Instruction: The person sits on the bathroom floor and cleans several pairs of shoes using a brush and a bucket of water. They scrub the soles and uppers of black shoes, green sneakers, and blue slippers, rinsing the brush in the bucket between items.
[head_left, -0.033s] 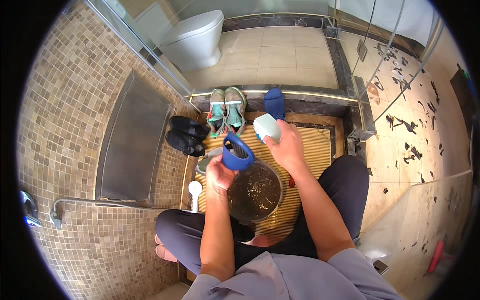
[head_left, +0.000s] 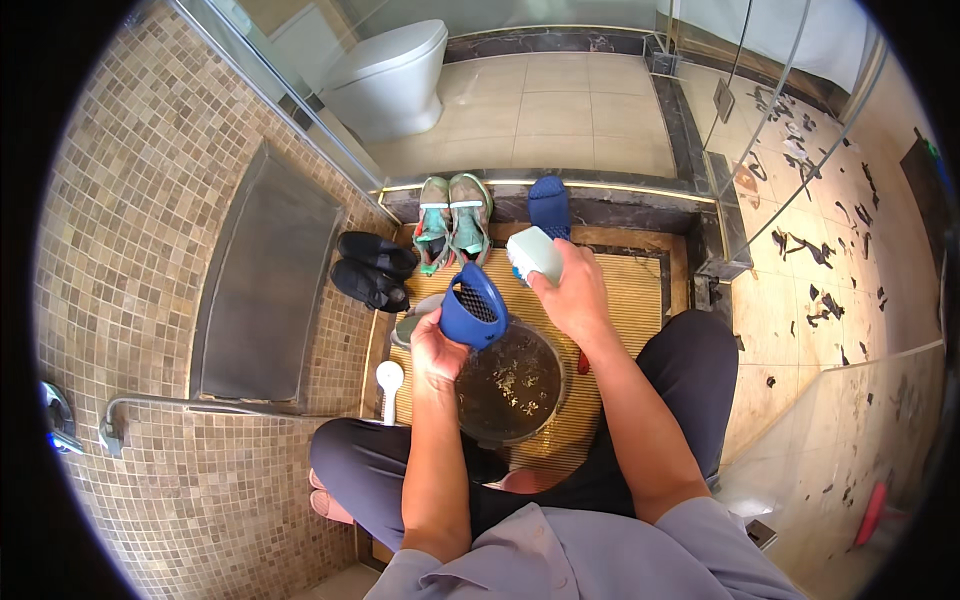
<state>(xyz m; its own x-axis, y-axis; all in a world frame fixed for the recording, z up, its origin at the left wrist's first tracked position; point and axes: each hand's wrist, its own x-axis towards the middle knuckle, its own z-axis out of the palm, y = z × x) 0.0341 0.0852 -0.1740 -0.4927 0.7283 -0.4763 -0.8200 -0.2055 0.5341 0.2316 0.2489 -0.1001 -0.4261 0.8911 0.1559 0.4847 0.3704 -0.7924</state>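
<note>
My left hand (head_left: 438,349) is closed round a blue slipper (head_left: 472,325), held tilted above the far left part of a round basin (head_left: 560,372). Dark water with patches of light foam or glints fills the basin. My right hand (head_left: 575,295) grips a pale green scrub brush (head_left: 538,252), its white and blue bristles facing left. The brush is apart from the slipper, up and to its right. Another blue slipper (head_left: 549,208) leans on the dark stone ledge beyond the brush.
Green-grey sneakers (head_left: 452,222) lean against the ledge, beside black shoes (head_left: 373,272). Partly hidden grey footwear (head_left: 407,325) lies behind my left hand. A white shower head (head_left: 390,378) rests left of the basin. Glass panels (head_left: 745,120) stand at the right; a toilet (head_left: 390,80) is beyond.
The blue slipper has turned in my left hand, so its opening shows differently and it sits slightly lower. The light patches on the water have shifted. My right hand stays put.
</note>
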